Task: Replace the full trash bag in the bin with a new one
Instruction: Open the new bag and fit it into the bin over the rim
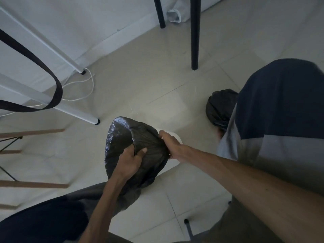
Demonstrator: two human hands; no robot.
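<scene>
my left hand (pixel 130 159) and right hand (pixel 169 143), centre frame, gripped the new black bag (pixel 122 137), stretching it over the white bin (pixel 177 137). the full bag (pixel 220 106) sat on the floor at right; seating the liner seemed left.

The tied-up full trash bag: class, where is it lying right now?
In the head view the full bag lies on the floor tiles at right, partly hidden behind the person's knee, beyond the bin.
</scene>
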